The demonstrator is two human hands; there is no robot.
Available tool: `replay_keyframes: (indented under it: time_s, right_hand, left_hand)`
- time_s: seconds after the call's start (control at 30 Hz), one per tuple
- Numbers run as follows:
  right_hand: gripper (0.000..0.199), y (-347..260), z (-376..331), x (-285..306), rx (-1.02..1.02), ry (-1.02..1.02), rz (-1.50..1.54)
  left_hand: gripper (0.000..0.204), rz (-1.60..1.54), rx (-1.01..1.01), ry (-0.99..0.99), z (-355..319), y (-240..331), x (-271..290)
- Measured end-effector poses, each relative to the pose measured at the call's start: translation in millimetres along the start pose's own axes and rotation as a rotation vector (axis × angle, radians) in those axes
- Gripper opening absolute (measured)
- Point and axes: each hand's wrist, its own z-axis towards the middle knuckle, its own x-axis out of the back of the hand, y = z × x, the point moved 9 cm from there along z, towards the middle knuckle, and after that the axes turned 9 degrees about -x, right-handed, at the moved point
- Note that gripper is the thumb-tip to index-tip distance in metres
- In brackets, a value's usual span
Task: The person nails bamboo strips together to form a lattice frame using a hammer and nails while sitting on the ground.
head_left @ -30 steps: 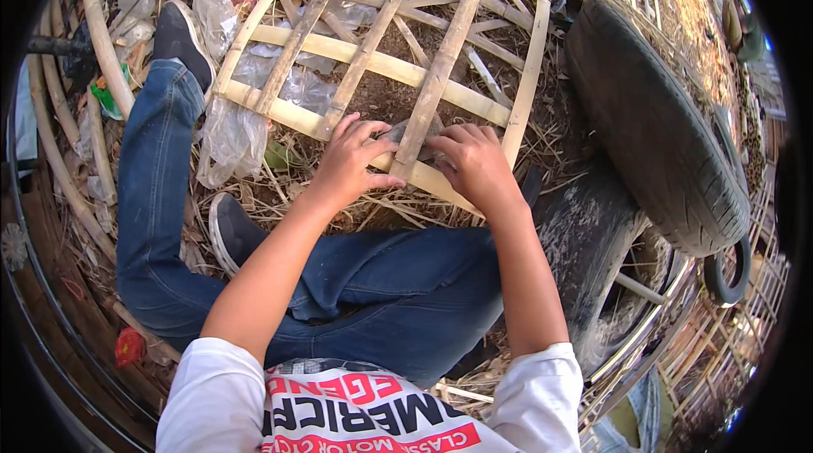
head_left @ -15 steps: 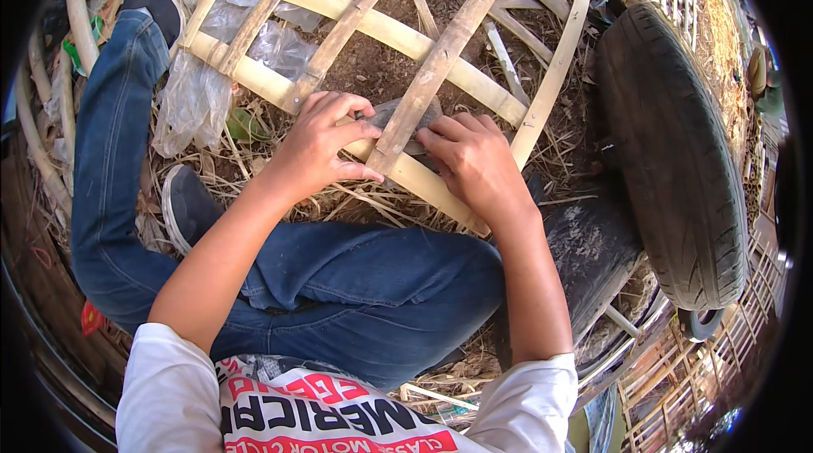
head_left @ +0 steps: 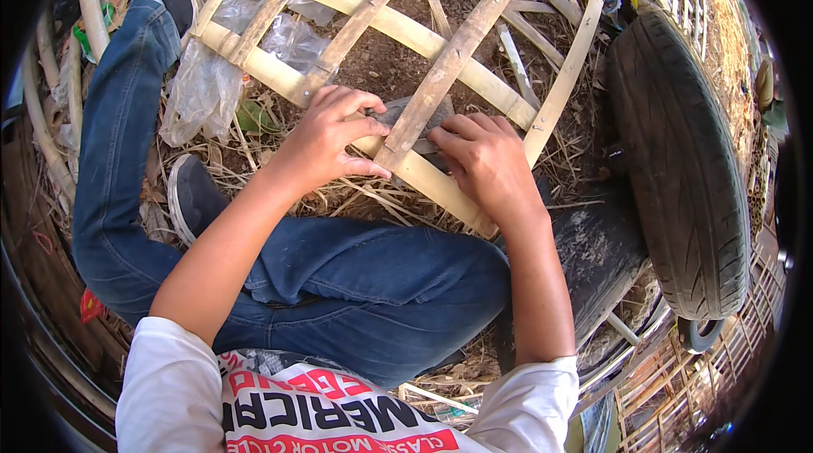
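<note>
A lattice of split bamboo strips lies before me, with small nail heads at some crossings. My left hand (head_left: 329, 135) pinches the near lengthwise bamboo strip (head_left: 445, 190), its thumb on the near side and fingers on the far side. Just to the right, an upright crosspiece (head_left: 453, 63) overlaps that strip and ends at it. Beyond the crossing my right hand (head_left: 489, 158) is closed over the same strip with curled fingers; its fingertips are partly hidden. Under the joint, between my hands, shows a flat grey piece (head_left: 436, 118), perhaps stone.
A worn tyre (head_left: 677, 165) stands at the right, with another dark tyre (head_left: 597, 258) lying beside my knee. Clear plastic sheeting (head_left: 203, 93) lies under the lattice at the left. My legs in jeans (head_left: 373, 292) are folded close on straw-littered ground.
The whole view has shifted slightly, with the lattice and tyre a little further right in the picture. Both hands keep their places around the crossing.
</note>
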Motion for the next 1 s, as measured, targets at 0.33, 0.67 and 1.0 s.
replay_keyframes:
  time_s: [0.33,0.67,1.0]
  right_hand:
    - [0.024,1,-1,7,-0.002,0.024,-0.004]
    - [0.028,-2,-2,6,-0.008,0.024,-0.036]
    - [0.028,6,-17,20,-0.156,0.174,0.006]
  left_hand:
    - [0.051,-0.018,0.011,0.032,-3,-1,0]
    - [0.051,-0.001,0.009,0.076,-6,-2,4]
    - [0.088,0.178,0.036,-0.132,3,16,-1]
